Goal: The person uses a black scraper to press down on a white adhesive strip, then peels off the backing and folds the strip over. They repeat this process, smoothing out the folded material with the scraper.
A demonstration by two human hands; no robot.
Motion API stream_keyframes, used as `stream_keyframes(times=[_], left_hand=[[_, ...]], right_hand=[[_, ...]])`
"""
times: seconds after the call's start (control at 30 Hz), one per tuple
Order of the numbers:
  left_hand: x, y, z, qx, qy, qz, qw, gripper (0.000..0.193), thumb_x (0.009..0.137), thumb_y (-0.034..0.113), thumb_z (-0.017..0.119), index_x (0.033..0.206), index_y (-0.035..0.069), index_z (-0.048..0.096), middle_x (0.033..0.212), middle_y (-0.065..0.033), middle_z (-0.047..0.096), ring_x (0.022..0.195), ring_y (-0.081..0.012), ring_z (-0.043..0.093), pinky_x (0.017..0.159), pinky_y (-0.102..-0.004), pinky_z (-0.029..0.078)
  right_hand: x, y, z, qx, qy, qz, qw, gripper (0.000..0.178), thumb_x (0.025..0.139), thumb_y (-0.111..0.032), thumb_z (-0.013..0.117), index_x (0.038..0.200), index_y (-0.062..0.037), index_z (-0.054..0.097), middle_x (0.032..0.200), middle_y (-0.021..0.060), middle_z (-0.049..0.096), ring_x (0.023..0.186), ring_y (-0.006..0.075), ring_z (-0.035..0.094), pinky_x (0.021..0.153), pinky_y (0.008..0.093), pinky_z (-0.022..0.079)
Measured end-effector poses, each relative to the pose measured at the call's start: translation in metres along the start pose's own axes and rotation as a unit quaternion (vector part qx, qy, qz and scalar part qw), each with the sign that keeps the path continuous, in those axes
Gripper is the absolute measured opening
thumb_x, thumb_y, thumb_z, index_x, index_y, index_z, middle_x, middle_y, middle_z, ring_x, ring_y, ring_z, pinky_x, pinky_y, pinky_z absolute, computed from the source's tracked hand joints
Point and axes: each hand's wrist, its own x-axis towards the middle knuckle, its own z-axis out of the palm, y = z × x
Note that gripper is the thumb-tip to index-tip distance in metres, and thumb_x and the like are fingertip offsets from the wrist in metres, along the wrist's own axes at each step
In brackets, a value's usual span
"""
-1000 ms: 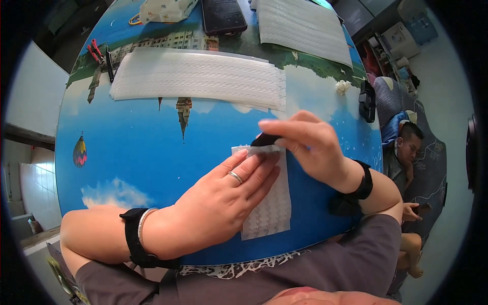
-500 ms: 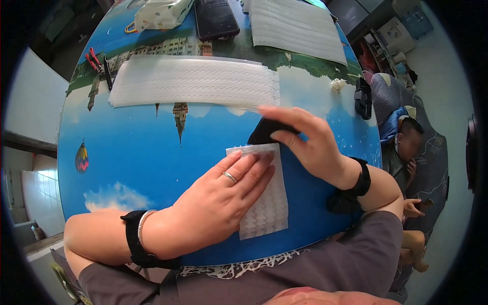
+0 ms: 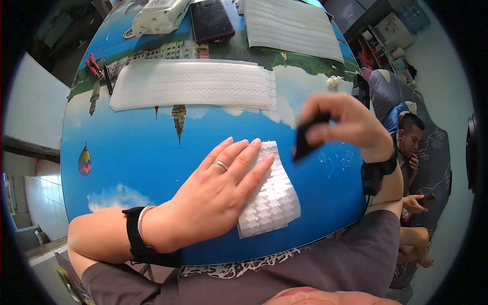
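Flat on a small whitish translucent sheet (image 3: 274, 201) with rows of star-like shapes lies my left hand (image 3: 216, 188), fingers stretched out and together, pressing it to the blue table. The sheet's right edge and near corner look curled up and catch the light. My right hand (image 3: 351, 119) is raised over the table to the right of the sheet, not touching it. Pinched between its thumb and fingers is a flat black piece (image 3: 307, 137) with a straight edge, blurred by motion; its exact kind cannot be made out.
Beyond my hands lies a stack of long white patterned strips (image 3: 193, 84). Farther back are larger white sheets (image 3: 292, 33), a dark phone (image 3: 212, 21) and a white soft packet (image 3: 160, 18). Red-handled cutters (image 3: 92, 65) lie far left. At the right, a person (image 3: 409, 134) sits on a sofa.
My right hand has lifted away from the sheet's far end and swung right with the black piece. The sheet's right side has curled up, and my left fingers have shifted slightly farther up it.
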Motion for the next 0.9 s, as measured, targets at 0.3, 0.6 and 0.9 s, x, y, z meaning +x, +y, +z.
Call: stream_keyframes(times=[0.3,0.6,0.9], left_hand=[[-0.002,0.008,-0.007,-0.002,0.051,0.040,0.998,0.058,0.091,0.016,0.057,0.147,-0.001,0.056,0.157,-0.0230,0.045,0.143,-0.0371,0.046,0.121,-0.0500,0.037],[-0.004,0.011,-0.004,0.008,0.015,0.052,0.998,0.059,0.090,0.015,0.055,0.145,-0.007,0.056,0.156,-0.0247,0.045,0.143,-0.0361,0.047,0.119,-0.0477,0.040],[-0.004,0.010,-0.002,-0.054,0.003,0.047,0.997,0.061,0.090,0.014,0.055,0.148,-0.006,0.052,0.156,-0.0270,0.044,0.144,-0.0393,0.045,0.120,-0.0498,0.038]], right_hand=[[0.000,0.003,0.039,-0.203,-0.343,-0.081,0.914,0.017,0.094,-0.019,0.078,0.110,-0.0134,0.077,0.122,0.0084,0.072,0.131,0.0302,0.060,0.105,0.0453,0.042],[0.001,0.002,0.036,-0.208,-0.362,-0.042,0.908,0.017,0.094,-0.021,0.077,0.110,-0.0144,0.077,0.125,0.0049,0.072,0.137,0.0271,0.056,0.108,0.0444,0.038],[0.000,-0.001,0.033,-0.206,-0.353,-0.063,0.910,0.016,0.095,-0.019,0.077,0.110,-0.0126,0.077,0.126,0.0065,0.072,0.133,0.0267,0.059,0.106,0.0423,0.041]])
